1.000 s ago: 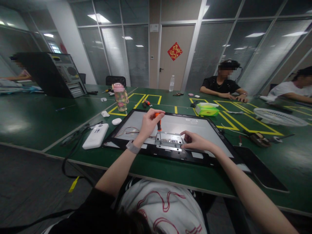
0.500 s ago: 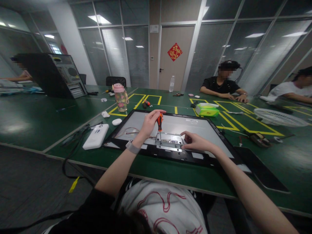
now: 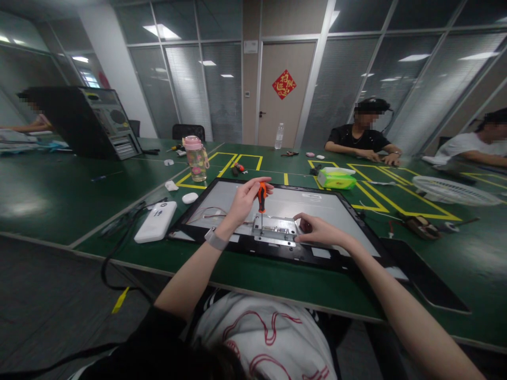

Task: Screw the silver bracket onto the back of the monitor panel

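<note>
The fingers point(image 3: 250, 189) of the left hand point(image 3: 240, 203) are curled around the orange and black handle of a screwdriver point(image 3: 262, 199), closed on it with no wide gap. The tool stands nearly upright, its tip down at the left end of a metal bracket point(image 3: 282, 224). The bracket lies at the near edge of a large panel point(image 3: 336, 211), which rests flat on the green table point(image 3: 237, 274) in front of the person. The thumb and forefinger of the right hand point(image 3: 319, 229) are parted, their tips at the bracket's right end; whether they grip it or only rest there, one cannot tell.

The work looks partway through: the bracket sits on the panel, and the driver is set at one spot on it. Dark spots, perhaps holes or screw heads, show along its near strip, too small to tell which are filled. Whether a screw is turning in or out cannot be told either, so what is left there is unclear.

Thin wires point(image 3: 206, 210) lie loose across the panel's left part. A power bank point(image 3: 156, 221) and a white case point(image 3: 190, 198) lie to its left, and a tissue pack point(image 3: 336, 178) beyond it.
</note>
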The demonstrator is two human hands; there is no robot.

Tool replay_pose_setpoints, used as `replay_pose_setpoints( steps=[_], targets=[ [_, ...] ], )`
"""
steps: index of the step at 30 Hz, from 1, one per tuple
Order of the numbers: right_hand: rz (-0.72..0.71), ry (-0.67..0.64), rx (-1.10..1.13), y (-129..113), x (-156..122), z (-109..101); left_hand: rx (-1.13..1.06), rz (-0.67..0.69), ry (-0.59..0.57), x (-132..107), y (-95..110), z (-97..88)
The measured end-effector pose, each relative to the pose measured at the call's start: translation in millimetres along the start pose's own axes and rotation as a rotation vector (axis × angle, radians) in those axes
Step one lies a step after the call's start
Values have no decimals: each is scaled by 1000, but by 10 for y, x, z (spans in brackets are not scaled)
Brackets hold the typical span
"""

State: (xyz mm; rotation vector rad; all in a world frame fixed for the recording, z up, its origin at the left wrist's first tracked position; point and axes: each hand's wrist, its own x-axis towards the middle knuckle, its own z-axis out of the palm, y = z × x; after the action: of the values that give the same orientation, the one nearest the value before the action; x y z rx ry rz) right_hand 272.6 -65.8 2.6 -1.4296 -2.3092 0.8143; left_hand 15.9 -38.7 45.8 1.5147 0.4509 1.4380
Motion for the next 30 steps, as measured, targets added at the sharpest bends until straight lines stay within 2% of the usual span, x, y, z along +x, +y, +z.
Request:
replay_pose_setpoints(
  steps=[4, 11, 17, 23, 26, 30],
  targets=[
    [5, -1, 2, 7, 1, 4, -31, -23, -41, -13, 32, 19],
    [-6, 5, 11, 14, 0, 4, 218, 45, 47, -31, 76, 23],
    [-4, 6, 23, -4, -2, -1, 129, 32, 40, 1, 36, -20],
    [-6, 4, 8, 1, -7, -6, 245, 53, 89, -15, 47, -16],
    [-7, 6, 5, 6, -6, -2, 207, 51, 76, -13, 47, -8],
    [-10, 7, 8, 3, -9, -4, 47, 19, 38, -2, 37, 2]
  ],
)
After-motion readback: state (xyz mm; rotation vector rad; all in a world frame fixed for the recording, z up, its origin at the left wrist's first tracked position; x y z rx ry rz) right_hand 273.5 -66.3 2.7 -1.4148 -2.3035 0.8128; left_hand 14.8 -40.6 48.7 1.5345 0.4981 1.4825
